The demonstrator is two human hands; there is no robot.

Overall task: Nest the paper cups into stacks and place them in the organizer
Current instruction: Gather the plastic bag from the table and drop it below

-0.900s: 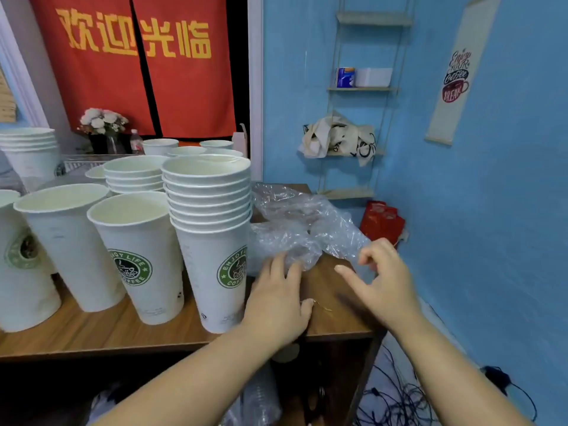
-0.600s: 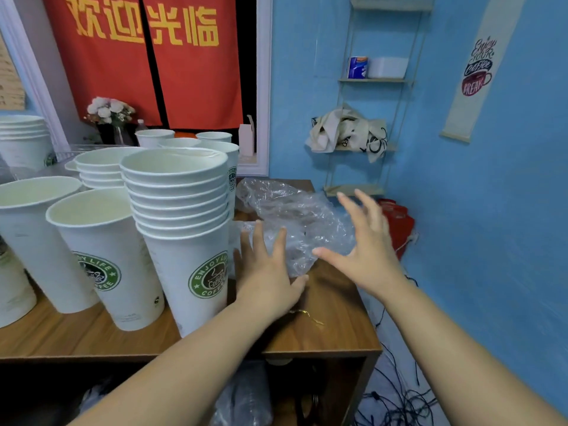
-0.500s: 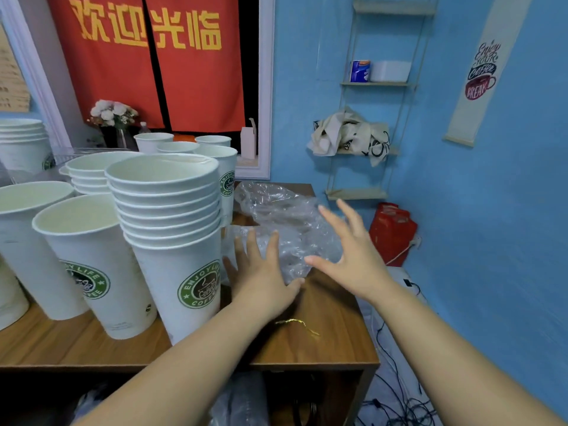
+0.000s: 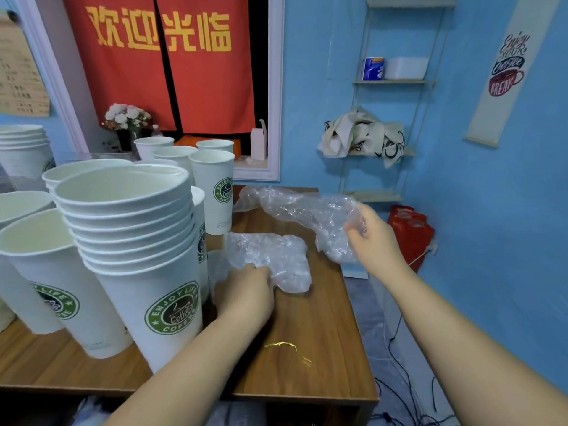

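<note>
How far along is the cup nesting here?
Done: one tall nested stack stands on the table. In hand: the left hand and right hand each grip clear plastic wrap, not cups. Left: single cups stand un-nested behind and beside it.

Cups (image 4: 147, 272) matt white paper; bags (image 4: 276, 256) crinkled glossy clear plastic, at 3 o'clock; table (image 4: 313, 327) smooth wood-grain.

A wooden table (image 4: 307, 327) bears two crumpled clear bags, the near plastic bag (image 4: 276, 256) lying on it and the far plastic bag (image 4: 301, 207) raised at its right end, and a gold twist tie (image 4: 289, 348) near the front edge. Behind hangs a red curtain (image 4: 138, 72) with yellow characters, white flowers (image 4: 127, 116) before it. A wall shelf (image 4: 396, 82) holds a blue box (image 4: 372, 69) and a white container (image 4: 405, 68).
</note>
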